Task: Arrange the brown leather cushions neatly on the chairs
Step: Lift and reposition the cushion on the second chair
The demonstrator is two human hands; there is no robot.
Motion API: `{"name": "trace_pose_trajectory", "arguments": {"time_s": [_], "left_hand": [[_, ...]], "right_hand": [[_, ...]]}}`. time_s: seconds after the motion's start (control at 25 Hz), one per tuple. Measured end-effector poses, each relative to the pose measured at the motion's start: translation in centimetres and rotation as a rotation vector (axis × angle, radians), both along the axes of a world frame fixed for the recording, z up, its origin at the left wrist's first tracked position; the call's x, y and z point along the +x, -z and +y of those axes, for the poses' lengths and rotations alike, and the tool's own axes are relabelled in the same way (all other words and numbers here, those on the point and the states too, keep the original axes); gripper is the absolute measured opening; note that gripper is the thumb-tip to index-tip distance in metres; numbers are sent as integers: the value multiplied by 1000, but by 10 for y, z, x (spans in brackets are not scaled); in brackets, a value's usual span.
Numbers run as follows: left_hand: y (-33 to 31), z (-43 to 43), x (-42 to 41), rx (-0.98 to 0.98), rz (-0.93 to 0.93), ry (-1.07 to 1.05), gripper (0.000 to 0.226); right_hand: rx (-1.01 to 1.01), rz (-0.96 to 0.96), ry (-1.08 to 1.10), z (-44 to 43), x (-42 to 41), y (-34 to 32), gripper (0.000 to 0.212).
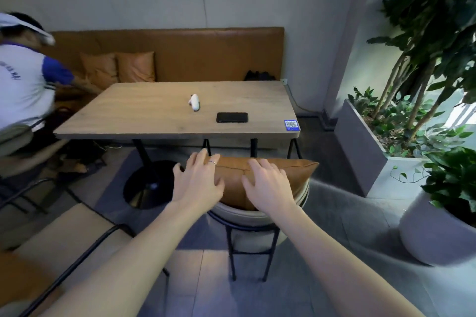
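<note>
Hands spread flat: left hand (199, 183) and right hand (268, 188) press the cushion (283, 170) at lower centre, seating it square against the chair (247, 216) back.

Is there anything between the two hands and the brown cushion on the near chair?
Nothing visible. The left hand and right hand lie spread on the cushion, which stands in the chair.

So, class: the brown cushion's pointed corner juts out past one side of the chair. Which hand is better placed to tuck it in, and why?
The right hand. It lies flat on the cushion nearer the jutting corner; the left hand rests at the opposite end, farther away.
</note>
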State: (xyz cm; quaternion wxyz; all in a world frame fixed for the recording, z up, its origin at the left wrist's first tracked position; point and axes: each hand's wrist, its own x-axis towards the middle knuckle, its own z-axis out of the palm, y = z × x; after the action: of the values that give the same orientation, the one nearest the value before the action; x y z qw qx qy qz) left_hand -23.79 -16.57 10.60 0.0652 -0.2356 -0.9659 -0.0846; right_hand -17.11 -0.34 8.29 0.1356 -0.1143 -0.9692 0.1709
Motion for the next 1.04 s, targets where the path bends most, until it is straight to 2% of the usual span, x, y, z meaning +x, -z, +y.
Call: {"name": "trace_pose_trajectory", "arguments": {"time_s": [0.32,0.64,0.88,1.04], "left_hand": [[-97,-249,77,138,166,-213,64],[-114,-449,125,248,113,-515,63],[-83,-538,118,463,-73,-728,57],[-40,-582,84,524,-176,-847,61]], "right_hand": [[94,190,-227,-230,49,-94,50],[-14,153,-410,-417,48,-115,54],[-310,-18,-441,-507,18,-77,56],[-739,-246,-241,-555,-14,-20,56]]}}
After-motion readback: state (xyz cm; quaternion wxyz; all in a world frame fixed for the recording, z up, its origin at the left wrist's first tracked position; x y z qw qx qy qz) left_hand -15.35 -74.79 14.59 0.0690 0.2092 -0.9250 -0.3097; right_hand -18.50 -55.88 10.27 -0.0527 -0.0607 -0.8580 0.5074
